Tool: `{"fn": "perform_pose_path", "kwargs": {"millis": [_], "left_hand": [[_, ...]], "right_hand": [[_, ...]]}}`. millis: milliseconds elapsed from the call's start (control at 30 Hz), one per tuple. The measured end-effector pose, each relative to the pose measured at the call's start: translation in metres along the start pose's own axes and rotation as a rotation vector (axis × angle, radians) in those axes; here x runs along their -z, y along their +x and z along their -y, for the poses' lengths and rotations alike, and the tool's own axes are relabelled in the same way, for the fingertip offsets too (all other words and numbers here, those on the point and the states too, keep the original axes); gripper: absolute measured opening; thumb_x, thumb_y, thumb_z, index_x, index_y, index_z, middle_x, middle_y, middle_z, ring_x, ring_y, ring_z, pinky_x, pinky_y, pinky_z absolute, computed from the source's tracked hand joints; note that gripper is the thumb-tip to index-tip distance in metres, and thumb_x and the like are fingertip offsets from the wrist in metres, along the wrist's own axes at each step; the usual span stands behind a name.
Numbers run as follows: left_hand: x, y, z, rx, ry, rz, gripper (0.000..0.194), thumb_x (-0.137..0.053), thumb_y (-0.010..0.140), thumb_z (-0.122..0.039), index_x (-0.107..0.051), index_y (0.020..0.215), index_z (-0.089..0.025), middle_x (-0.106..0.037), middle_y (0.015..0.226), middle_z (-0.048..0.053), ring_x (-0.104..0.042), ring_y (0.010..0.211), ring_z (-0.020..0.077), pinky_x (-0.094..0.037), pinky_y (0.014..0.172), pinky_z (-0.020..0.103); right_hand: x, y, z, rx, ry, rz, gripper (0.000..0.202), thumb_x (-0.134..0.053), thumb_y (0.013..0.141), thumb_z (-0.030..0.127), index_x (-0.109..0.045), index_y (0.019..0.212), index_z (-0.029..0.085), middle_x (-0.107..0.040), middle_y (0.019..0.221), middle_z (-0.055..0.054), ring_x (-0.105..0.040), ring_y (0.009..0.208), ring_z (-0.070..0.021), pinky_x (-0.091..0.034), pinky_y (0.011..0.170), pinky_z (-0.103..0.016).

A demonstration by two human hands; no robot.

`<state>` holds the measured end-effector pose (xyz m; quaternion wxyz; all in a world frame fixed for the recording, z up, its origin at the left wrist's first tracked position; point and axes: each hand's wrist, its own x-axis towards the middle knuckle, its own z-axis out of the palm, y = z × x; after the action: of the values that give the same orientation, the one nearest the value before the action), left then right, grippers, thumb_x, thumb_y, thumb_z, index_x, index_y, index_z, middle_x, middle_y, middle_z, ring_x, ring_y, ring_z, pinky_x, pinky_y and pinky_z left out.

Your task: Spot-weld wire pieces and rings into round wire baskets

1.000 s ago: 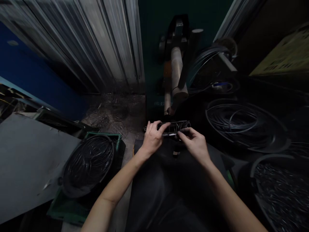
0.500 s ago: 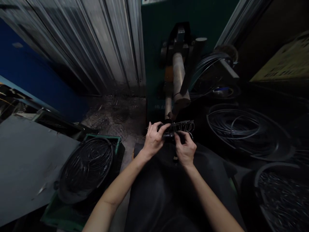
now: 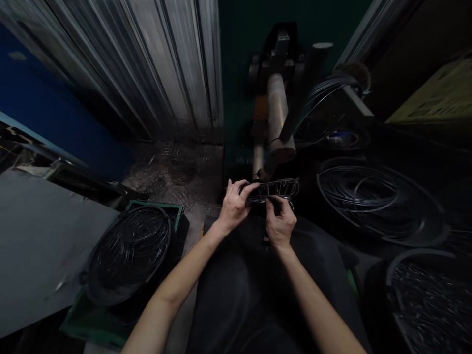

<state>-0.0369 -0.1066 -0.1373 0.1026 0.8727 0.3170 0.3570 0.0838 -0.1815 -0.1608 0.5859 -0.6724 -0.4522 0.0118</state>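
A small wire frame (image 3: 282,188), like a shallow basket of thin shiny metal wire, is held level at the lower end of the machine's arms. My left hand (image 3: 235,204) grips its left part, thumb and fingers closed around the wires. At the near edge, right of the middle, my right hand (image 3: 280,220) pinches the frame between thumb and bent fingers; whether a small separate wire is in that pinch cannot be made out. Directly behind the frame is the lower metal arm (image 3: 258,160) of the machine, below a thicker cylinder (image 3: 278,105).
The machine's green body (image 3: 238,88) stands ahead. On the left, a black basin (image 3: 96,292) of wire rings rests on a green crate (image 3: 177,221). Right of me are a tub (image 3: 435,231) of wire hoops and another tub (image 3: 393,280) of small metal pieces. Wire scraps litter the floor (image 3: 206,169).
The view has shifted slightly. Both hands keep their hold on the wire frame; my right hand sits slightly further left and higher in the picture.
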Motion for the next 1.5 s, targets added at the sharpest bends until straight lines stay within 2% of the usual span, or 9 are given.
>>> {"fn": "perform_pose_path", "kwargs": {"millis": [400,867,1500], "left_hand": [[-0.005,0.001,0.007,-0.013,-0.01,0.023,0.053,-0.056,0.077,-0.008,-0.045,0.126,-0.024,-0.05,0.115,0.006,-0.052,0.113,0.0197,-0.028,0.112,0.054],[-0.008,0.008,0.012,-0.01,0.011,0.031,0.049,-0.058,0.079,-0.012,-0.046,0.125,-0.022,-0.05,0.115,0.007,-0.052,0.113,0.0207,-0.03,0.111,0.053],[-0.007,0.008,0.015,-0.052,0.088,0.005,0.048,-0.056,0.079,-0.011,-0.049,0.125,-0.022,-0.052,0.116,0.007,-0.053,0.11,0.0197,-0.029,0.112,0.051]], "right_hand": [[-0.006,-0.001,-0.008,-0.007,-0.034,-0.017,0.024,-0.051,0.088,0.04,-0.061,0.089,0.018,-0.064,0.085,-0.005,-0.061,0.08,-0.0167,-0.048,0.078,-0.031],[-0.01,0.004,-0.006,-0.019,-0.022,-0.027,0.024,-0.052,0.088,0.039,-0.061,0.089,0.017,-0.065,0.084,-0.006,-0.061,0.078,-0.0164,-0.048,0.075,-0.029],[-0.014,0.002,-0.013,0.084,-0.049,-0.074,0.022,-0.048,0.09,0.036,-0.059,0.089,0.017,-0.065,0.083,-0.005,-0.061,0.077,-0.0151,-0.048,0.074,-0.028]]}}
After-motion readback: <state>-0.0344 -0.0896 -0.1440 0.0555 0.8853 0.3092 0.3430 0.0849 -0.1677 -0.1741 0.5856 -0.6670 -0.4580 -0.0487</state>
